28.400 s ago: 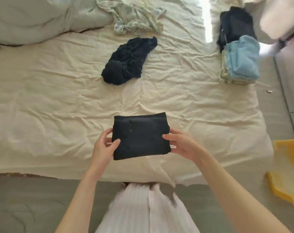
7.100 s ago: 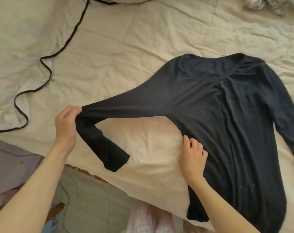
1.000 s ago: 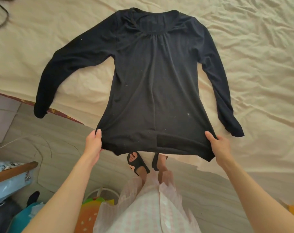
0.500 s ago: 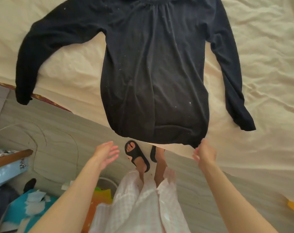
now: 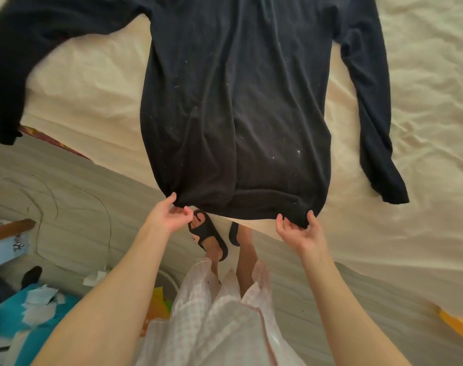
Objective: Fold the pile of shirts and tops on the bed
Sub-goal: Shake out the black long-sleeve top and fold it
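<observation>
Now: both hands on the hem

Black long-sleeved top [image 5: 233,101] lies flat on the cream bed sheet [image 5: 423,75], hem hanging over the bed edge, sleeves spread out to each side. Left hand [image 5: 169,217] pinches the hem's left corner; right hand [image 5: 299,231] pinches the right corner. Black sandals [image 5: 208,233] on the floor below.

One black long-sleeved top [image 5: 235,101] lies spread at the edge of my bed [image 5: 423,75], its two sleeves out to either side. My two hands, the left hand [image 5: 169,216] and the right hand [image 5: 300,231], each pinch one corner of its hem. Below on the floor [image 5: 66,207] are my two feet in two black sandals [image 5: 208,233], several scraps of white paper [image 5: 40,302], and one yellow object [image 5: 460,326].
</observation>
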Tool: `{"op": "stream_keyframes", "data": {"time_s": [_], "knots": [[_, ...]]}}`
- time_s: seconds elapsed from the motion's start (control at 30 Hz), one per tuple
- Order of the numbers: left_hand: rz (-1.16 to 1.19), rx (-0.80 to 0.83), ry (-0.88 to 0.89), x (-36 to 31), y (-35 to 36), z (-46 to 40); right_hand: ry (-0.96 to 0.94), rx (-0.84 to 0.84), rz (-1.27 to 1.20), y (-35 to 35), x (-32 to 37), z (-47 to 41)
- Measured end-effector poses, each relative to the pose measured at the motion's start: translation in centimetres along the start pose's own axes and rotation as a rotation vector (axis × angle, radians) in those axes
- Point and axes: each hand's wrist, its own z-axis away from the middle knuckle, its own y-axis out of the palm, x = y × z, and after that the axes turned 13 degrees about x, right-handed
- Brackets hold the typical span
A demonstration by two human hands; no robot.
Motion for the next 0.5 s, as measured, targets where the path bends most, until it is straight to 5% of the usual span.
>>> {"op": "stream_keyframes", "data": {"time_s": [0.5], "knots": [[0.001, 0.100, 0.202, -3.5, -5.0, 7.9, -0.058, -0.092, 0.009, -0.2, 6.0, 6.4]]}}
